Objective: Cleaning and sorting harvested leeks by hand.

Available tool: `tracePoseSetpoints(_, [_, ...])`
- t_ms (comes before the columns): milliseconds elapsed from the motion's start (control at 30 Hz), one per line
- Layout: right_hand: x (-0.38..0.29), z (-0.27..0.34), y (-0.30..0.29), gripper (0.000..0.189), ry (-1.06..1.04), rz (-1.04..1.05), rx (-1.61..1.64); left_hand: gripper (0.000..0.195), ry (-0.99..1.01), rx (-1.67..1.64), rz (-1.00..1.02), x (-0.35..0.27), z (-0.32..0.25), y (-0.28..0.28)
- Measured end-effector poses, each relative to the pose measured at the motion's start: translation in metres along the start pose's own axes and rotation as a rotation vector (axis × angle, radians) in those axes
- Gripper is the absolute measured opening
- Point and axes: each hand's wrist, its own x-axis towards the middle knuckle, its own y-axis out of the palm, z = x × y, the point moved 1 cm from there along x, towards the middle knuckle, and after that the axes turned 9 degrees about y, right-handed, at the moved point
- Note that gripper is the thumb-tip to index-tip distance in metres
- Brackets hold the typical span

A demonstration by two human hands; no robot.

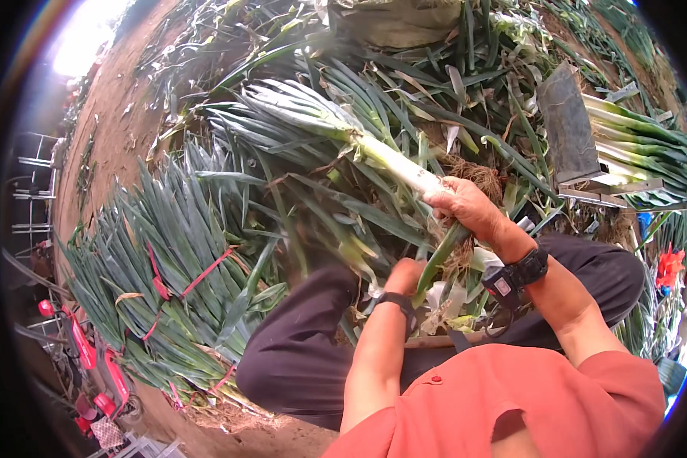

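Note:
My right hand (464, 207) is closed around the pale stem of a large green onion (398, 163). Its leafy end points up and left. Below that hand hangs a green leaf (439, 260), with stringy brown roots (461, 259) beside it. My left hand (403, 279) is lower, between my knees, near the tip of that leaf; its fingers are hidden, so its grip cannot be seen. Under the held stalk lies a heap of green onions (320, 149) with long leaves. Black straps circle both wrists, and a small device sits on the right one.
Green onions bundled with red ties (166, 286) lie left of my knee. A metal-sided stand (569, 129) at the right holds trimmed onions (635, 137). Loose roots (478, 176) and leaf scraps surround me. A pale sack (401, 23) is ahead; a red vehicle (91, 349) stands far left.

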Motion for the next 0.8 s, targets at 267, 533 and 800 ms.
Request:
tracePoseSetpoints(267, [-0.020,-0.039,-0.001,0.032,0.043,0.001,-0.052,0.078,0.667,0.011,-0.891,-0.014,-0.106,-0.109])
tracePoseSetpoints(533, [-0.032,-0.026,0.012,0.032,0.047,0.043,-0.147,0.076,0.572,0.269,-0.903,-0.022,-0.161,-0.124])
tracePoseSetpoints(800, [-0.029,-0.029,0.011,0.027,0.097,0.017,-0.059,0.025,0.504,0.711,-0.787,-0.025,-0.148,-0.123])
